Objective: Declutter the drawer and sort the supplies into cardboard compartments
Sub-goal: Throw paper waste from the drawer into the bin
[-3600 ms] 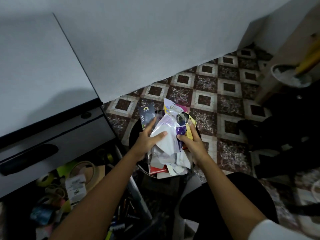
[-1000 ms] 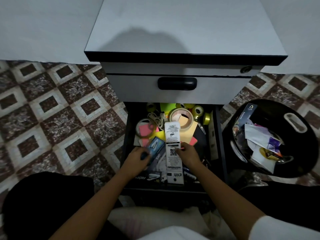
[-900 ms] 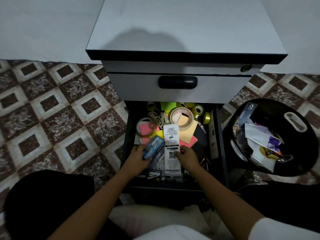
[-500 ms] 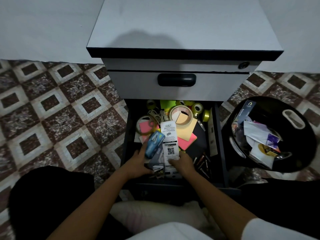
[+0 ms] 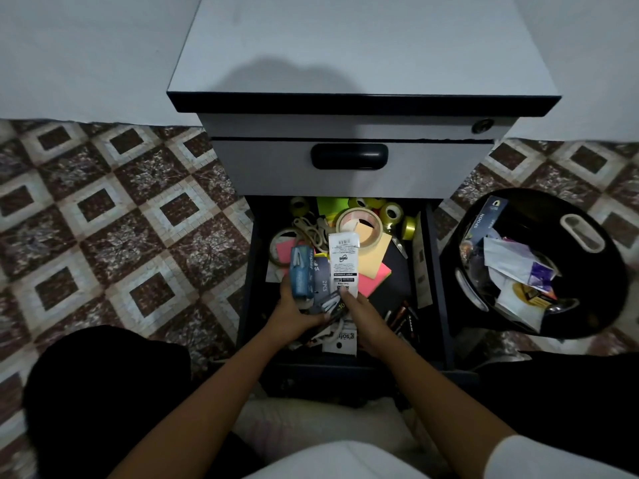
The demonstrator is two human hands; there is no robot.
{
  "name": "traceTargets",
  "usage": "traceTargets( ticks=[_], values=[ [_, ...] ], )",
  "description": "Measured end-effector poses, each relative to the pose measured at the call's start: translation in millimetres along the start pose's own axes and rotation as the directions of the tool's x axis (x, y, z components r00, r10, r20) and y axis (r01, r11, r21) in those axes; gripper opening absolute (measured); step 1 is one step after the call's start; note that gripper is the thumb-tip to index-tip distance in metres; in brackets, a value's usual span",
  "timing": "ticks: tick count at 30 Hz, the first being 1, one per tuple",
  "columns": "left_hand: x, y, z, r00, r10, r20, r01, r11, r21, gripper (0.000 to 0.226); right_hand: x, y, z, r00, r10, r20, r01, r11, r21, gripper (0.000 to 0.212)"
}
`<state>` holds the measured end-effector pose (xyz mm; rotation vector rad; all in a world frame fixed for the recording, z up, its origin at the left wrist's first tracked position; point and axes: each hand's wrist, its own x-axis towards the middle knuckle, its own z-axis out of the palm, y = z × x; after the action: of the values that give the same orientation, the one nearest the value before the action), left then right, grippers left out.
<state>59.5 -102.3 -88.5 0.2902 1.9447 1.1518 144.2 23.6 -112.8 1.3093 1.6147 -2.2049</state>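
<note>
Your left hand (image 5: 294, 314) wraps its fingers round the blue stapler pack (image 5: 301, 271) and your right hand (image 5: 359, 312) pinches the white card (image 5: 343, 262), both lying twelve-to-six over the drawer (image 5: 345, 373), with the black bin (image 5: 553, 216) at three o'clock, nearer your right.

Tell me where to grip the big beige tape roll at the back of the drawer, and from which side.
Come from above: the tape roll lies nearly flat with its open core facing up. Pinch its right wall, fingers inside the core and thumb outside. The white label card in the right hand covers its near left edge, so that side is likely blocked.
</note>
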Motion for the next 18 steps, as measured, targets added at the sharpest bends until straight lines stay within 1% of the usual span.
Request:
traceTargets(
  ticks=[2, 3, 5, 7, 8, 10, 12, 16, 18],
  values=[
    [-0.9, -2.5, 1.6, 1.0, -0.012, -0.01, 0.012, 1.0, 0.027, 0.118, 4.4, 6.3, 1.6, 1.0, -0.014, 0.01, 0.014, 0.999, 0.04, 0.077],
    [-1.9, -3.3, 2.3, 0.999, -0.031, -0.018, 0.032, 0.998, 0.061, 0.121, 0.7, 4.4, 3.6, 0.999, -0.037, 0.009, 0.036, 0.998, 0.051, 0.074],
    [3.0, -13.6, 1.9, 0.998, -0.062, -0.02, 0.064, 0.993, 0.104, 0.121, -0.2, 6.6, 4.5, 0.996, -0.087, -0.006, 0.087, 0.995, 0.046, 0.05],
    [1.7, -10.4, 1.8, 0.999, -0.052, -0.015, 0.053, 0.995, 0.087, 0.116, -6.4, 1.2, 1.2, 0.995, -0.094, -0.025, 0.095, 0.994, 0.051, 0.038],
    [-0.1, -6.0, 2.4, 1.0, -0.028, -0.006, 0.028, 0.998, 0.057, 0.111, -5.5, 1.9, -2.1, 0.995, -0.094, -0.023, 0.096, 0.993, 0.074, 0.034],
    [-2.0, -0.5, 2.7, 0.999, 0.013, 0.029, -0.013, 1.0, 0.0, 0.094, -6.8, 0.4, -6.5, 0.996, -0.084, 0.022, 0.08, 0.988, 0.136, 0.026],
    [-1.3, 0.1, 2.5, 0.999, 0.038, 0.027, -0.037, 0.999, -0.028, 0.082, -7.7, -0.2, -8.7, 0.996, -0.066, 0.055, 0.053, 0.978, 0.2, 0.018],
    [-6.5, 11.3, 0.9, 0.998, 0.059, -0.004, -0.059, 0.99, -0.129, 0.069, -9.4, -2.3, -9.2, 0.993, -0.064, 0.098, 0.033, 0.957, 0.287, 0.016],
    [-6.6, 12.9, 0.5, 0.998, 0.061, 0.01, -0.058, 0.98, -0.191, 0.069, -11.1, -4.7, -7.5, 0.99, -0.056, 0.127, 0.013, 0.948, 0.319, 0.017]
  ],
)
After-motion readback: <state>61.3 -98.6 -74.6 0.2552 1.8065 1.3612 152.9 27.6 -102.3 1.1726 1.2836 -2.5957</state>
